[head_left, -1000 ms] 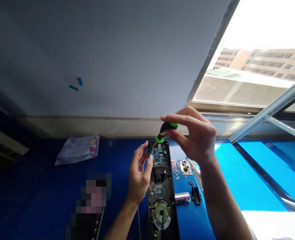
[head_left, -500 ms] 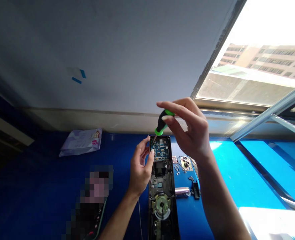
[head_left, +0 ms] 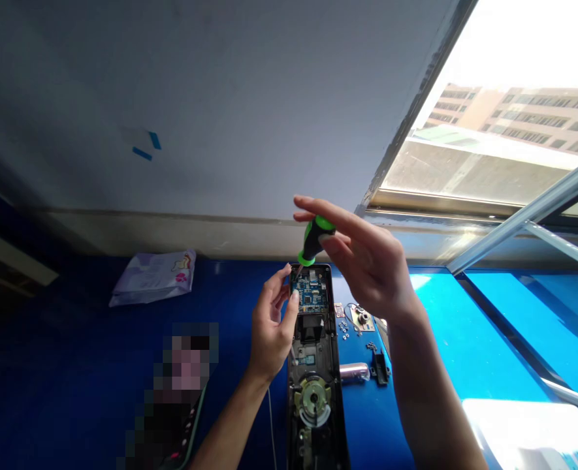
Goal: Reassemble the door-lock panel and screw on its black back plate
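A long black lock body (head_left: 318, 391) lies open on the blue table (head_left: 73, 365), with a blue circuit board (head_left: 311, 292) at its far end and a round brass part nearer me. My right hand (head_left: 367, 267) pinches the top of a black and green screwdriver (head_left: 313, 240), whose tip points down at the board's left corner. My left hand (head_left: 272, 326) rests against the left edge of the lock body, fingers curled by the screwdriver tip.
Small screws and metal pieces (head_left: 360, 323) and a silver cylinder (head_left: 353, 373) lie right of the lock. A pale plastic packet (head_left: 154, 277) sits at the back left. A grey wall stands behind; a window frame (head_left: 524, 219) runs along the right.
My right hand has moved left and its fingers have shifted on the screwdriver handle, which now stands more upright over the board's left corner. The left hand has stayed by the lock.
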A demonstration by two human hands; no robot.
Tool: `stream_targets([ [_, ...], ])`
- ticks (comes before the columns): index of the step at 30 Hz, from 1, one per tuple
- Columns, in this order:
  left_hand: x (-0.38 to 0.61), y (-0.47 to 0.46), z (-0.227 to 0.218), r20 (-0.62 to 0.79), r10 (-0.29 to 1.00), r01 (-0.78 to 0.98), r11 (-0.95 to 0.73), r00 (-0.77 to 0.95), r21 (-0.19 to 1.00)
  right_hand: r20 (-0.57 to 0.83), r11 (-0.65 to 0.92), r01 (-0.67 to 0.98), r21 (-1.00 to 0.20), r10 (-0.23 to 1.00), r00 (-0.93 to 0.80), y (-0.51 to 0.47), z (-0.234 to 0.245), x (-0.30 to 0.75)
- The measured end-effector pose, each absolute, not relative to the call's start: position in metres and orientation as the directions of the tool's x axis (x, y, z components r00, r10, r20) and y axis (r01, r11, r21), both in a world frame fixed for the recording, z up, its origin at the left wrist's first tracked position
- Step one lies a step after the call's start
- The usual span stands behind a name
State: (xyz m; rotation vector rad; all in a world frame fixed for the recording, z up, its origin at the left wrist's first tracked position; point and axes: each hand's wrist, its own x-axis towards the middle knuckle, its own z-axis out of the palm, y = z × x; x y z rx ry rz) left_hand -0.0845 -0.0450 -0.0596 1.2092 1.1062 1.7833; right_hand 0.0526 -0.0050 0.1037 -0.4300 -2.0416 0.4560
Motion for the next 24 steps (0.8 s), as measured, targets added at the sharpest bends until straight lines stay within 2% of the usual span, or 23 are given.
stream_targets([
  [2, -0.085, -0.045, -0.060, 0.349, 0.881, -0.081, -0.392, -0.319, 0.916, 0.768, 0.882, 0.116, -0.457, 0.457, -0.449, -0.005, 0.102, 0.053],
  [6, -0.085, -0.045, -0.062, 0.351, 0.879, -0.067, -0.391, -0.322, 0.918, 0.867, 0.895, 0.266, -0.358, 0.424, -0.261, -0.004, 0.097, 0.052],
  [12, -0.085, -0.046, -0.060, 0.366, 0.873, -0.043, -0.399, -0.322, 0.916, 0.728, 0.861, 0.171, -0.478, 0.498, -0.471, -0.013, 0.096, 0.058],
  [17, -0.086, -0.046, -0.059, 0.389, 0.860, -0.017, -0.418, -0.330, 0.908, 0.792, 0.879, 0.256, -0.403, 0.475, -0.384, -0.014, 0.093, 0.060],
  [20, -0.087, -0.045, -0.058, 0.395, 0.861, -0.005, -0.418, -0.321, 0.908, 0.806, 0.864, 0.264, -0.430, 0.499, -0.320, -0.013, 0.090, 0.061],
  [24, -0.087, -0.043, -0.058, 0.397, 0.870, -0.004, -0.416, -0.291, 0.909, 0.706, 0.838, 0.164, -0.520, 0.530, -0.469, -0.018, 0.092, 0.064],
])
